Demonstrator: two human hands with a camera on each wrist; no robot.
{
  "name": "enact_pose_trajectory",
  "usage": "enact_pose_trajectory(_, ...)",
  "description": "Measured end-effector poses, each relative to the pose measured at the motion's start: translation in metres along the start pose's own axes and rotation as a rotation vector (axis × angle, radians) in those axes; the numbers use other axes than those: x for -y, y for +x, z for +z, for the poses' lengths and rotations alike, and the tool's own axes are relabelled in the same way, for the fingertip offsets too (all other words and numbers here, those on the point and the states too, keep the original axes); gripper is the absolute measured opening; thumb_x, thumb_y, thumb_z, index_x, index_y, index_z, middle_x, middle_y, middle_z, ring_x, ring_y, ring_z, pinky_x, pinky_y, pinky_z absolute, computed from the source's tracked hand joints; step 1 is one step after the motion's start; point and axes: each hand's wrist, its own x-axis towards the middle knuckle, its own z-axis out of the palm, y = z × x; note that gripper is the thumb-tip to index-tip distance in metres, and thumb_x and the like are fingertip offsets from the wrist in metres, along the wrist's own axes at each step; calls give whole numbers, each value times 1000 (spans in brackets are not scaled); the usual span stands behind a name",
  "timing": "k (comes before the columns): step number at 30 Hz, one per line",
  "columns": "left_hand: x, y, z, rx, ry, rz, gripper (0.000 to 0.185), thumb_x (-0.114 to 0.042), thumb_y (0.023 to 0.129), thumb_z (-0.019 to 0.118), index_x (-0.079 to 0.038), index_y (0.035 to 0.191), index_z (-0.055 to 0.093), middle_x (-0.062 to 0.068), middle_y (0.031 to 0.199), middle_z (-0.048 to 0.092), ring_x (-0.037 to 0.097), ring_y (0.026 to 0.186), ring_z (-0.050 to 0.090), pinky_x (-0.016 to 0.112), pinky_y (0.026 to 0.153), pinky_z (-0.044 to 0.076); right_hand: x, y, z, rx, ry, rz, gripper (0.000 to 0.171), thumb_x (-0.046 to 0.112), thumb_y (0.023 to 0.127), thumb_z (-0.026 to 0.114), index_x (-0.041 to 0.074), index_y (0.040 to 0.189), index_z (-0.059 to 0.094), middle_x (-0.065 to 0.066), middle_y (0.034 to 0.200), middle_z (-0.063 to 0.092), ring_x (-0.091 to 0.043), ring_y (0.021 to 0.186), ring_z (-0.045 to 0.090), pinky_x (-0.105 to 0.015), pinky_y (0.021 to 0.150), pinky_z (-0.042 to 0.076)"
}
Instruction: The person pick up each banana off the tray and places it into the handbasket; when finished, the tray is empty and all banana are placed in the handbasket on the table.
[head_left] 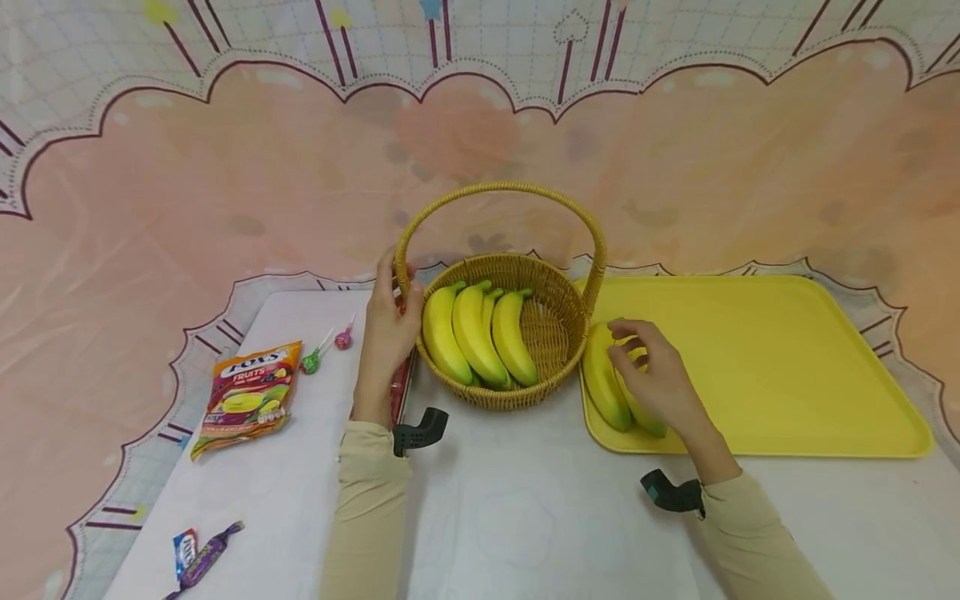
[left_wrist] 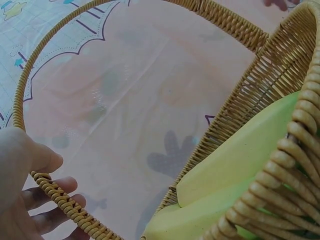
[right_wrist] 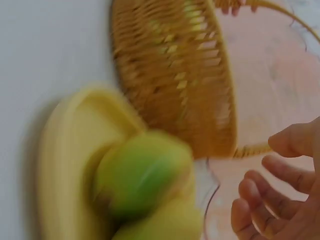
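A woven basket [head_left: 506,400] with a tall hooped handle [head_left: 501,187] stands at the middle of the table, with several yellow bananas [head_left: 474,333] inside. My left hand [head_left: 388,337] holds the lower left part of the handle; in the left wrist view the handle runs between thumb and fingers. Two more bananas [head_left: 606,379] lie side by side at the left end of a yellow tray [head_left: 765,367]. Just over them is my right hand [head_left: 654,375], its fingers loosely bent. The right wrist view shows this hand [right_wrist: 285,185] apart from the bananas and holding nothing.
Left of the basket lie an orange candy bag [head_left: 251,396], a green lollipop [head_left: 311,360] and a pink lollipop [head_left: 344,337]. Nearer are a purple wrapped candy [head_left: 206,560] and a small blue-red one [head_left: 184,550]. A red package [head_left: 400,390] is partly hidden beside my left wrist.
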Motion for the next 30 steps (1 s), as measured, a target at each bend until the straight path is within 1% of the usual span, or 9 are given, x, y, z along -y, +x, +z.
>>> enact_pose_trajectory(4, -1, 2, 0, 1, 7, 0, 52, -16, 97, 46, -27, 145, 28, 16, 124, 52, 31, 119, 51, 48, 102, 44, -15, -12, -7, 19, -50, 90, 46, 23, 95, 55, 1, 134, 43, -18, 122, 51, -28, 102, 50, -29, 75, 42)
enact_pose_trajectory(7, -2, 4, 0, 6, 10, 6, 52, -16, 98, 46, -25, 145, 28, 15, 124, 51, 31, 119, 51, 48, 102, 44, -22, -19, -9, 68, -83, 152, 59, 30, 95, 56, -1, 140, 35, -22, 122, 46, -33, 103, 49, -36, 77, 43)
enact_pose_trajectory(11, -2, 4, -1, 12, 7, 5, 53, -17, 98, 47, -24, 146, 27, 16, 125, 51, 31, 120, 50, 48, 103, 43, -28, -24, -9, 155, -110, 214, 74, 37, 93, 57, -5, 145, 23, -26, 126, 42, -38, 107, 48, -46, 84, 46)
enact_pose_trajectory(15, -1, 2, -2, 10, 10, -3, 54, -17, 98, 48, -25, 146, 26, 16, 126, 51, 30, 122, 49, 49, 104, 42, -31, -26, -9, 220, -149, 262, 81, 42, 93, 56, -4, 147, 18, -30, 130, 44, -42, 113, 49, -53, 90, 46)
enact_pose_trajectory(19, 0, 1, -2, 4, 10, -9, 54, -16, 98, 48, -26, 146, 27, 15, 125, 50, 29, 121, 49, 49, 104, 42, -30, -27, -12, 248, -169, 297, 84, 49, 92, 54, -2, 149, 18, -30, 133, 46, -42, 115, 50, -53, 92, 46)
enact_pose_trajectory(21, 0, 0, -2, 3, 7, -13, 54, -16, 98, 47, -26, 146, 27, 15, 125, 50, 29, 121, 49, 49, 104, 42, -30, -28, -13, 252, -171, 302, 85, 51, 91, 54, -1, 149, 18, -30, 133, 47, -41, 115, 50, -53, 92, 46)
enact_pose_trajectory(25, 0, -1, -1, 4, -1, -19, 53, -16, 97, 47, -26, 146, 27, 14, 125, 50, 30, 121, 49, 48, 104, 42, -30, -33, -16, 242, -168, 293, 84, 51, 91, 53, 1, 149, 20, -28, 132, 48, -39, 114, 51, -52, 91, 46)
enact_pose_trajectory(27, 0, -1, 0, 2, 2, -19, 53, -16, 97, 47, -26, 145, 27, 14, 125, 50, 29, 120, 49, 48, 104, 43, -30, -37, -17, 233, -162, 284, 82, 50, 92, 53, 2, 149, 21, -26, 132, 49, -38, 113, 51, -49, 88, 47)
enact_pose_trajectory(30, 1, -1, 1, -5, 2, -16, 53, -15, 97, 47, -26, 145, 28, 14, 125, 51, 31, 120, 50, 48, 103, 43, -26, -43, -18, 217, -150, 264, 80, 48, 92, 54, 3, 149, 22, -25, 130, 50, -36, 110, 52, -42, 82, 49)
